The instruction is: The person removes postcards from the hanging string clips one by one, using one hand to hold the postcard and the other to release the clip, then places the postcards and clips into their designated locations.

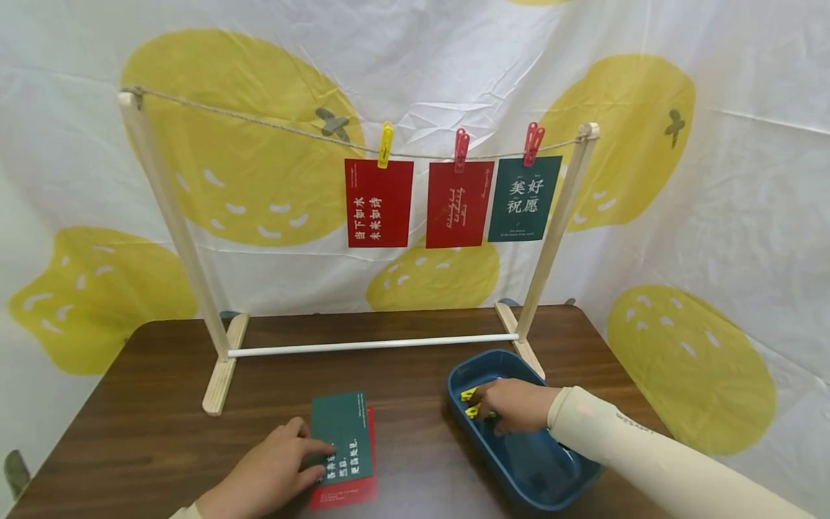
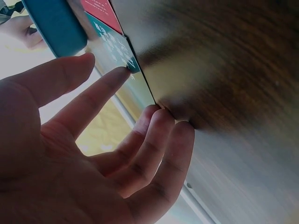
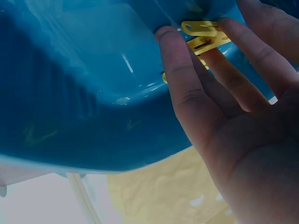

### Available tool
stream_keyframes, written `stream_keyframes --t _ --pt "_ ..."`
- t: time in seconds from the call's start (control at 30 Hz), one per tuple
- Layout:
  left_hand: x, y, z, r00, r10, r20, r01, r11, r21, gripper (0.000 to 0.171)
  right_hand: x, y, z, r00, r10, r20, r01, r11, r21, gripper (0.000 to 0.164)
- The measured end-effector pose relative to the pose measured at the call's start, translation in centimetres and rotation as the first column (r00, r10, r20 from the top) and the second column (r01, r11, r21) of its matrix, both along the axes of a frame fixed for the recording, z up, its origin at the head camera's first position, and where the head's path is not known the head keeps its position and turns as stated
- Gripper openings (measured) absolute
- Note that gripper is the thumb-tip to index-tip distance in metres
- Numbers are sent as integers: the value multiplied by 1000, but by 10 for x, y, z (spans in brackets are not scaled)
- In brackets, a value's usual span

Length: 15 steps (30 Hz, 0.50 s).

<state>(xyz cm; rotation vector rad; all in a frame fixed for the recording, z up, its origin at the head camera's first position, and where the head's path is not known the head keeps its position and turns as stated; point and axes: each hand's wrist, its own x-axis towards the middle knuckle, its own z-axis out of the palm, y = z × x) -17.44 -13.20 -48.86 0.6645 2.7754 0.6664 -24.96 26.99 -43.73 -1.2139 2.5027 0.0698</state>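
My left hand [image 1: 272,461] rests at the left edge of a green card [image 1: 346,425] with white lettering, its index fingertip touching the surface. A red card [image 1: 344,495] lies under the green one, showing at the bottom and right. In the left wrist view the other fingertips [image 2: 161,116] reach the tabletop beside the card edge. My right hand [image 1: 515,405] reaches into a blue plastic bin [image 1: 551,497], over some yellow clothespins [image 1: 471,412]. From the right wrist, one yellow clothespin [image 3: 205,35] shows between the loosely spread thumb and fingers, a fingertip against it.
Behind the hands stands a wooden frame [image 1: 175,223] with a twine line [image 1: 253,119]. A yellow clothespin [image 1: 385,145] holds a red card [image 1: 379,205]; two pink ones hold another red card [image 1: 459,205] and a green card [image 1: 525,200]. A white bar [image 1: 369,346] crosses low.
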Motion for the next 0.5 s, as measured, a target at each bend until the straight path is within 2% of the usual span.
stream_keyframes --t 0.27,0.5 --pt "1 0 0 1000 -1 24 2 1000 -9 27 3 0 2 1000 -15 10 15 1000 2 27" --pt "0 -1 0 1000 -19 14 19 1000 -2 27 1 2 0 1000 -27 14 27 1000 5 26"
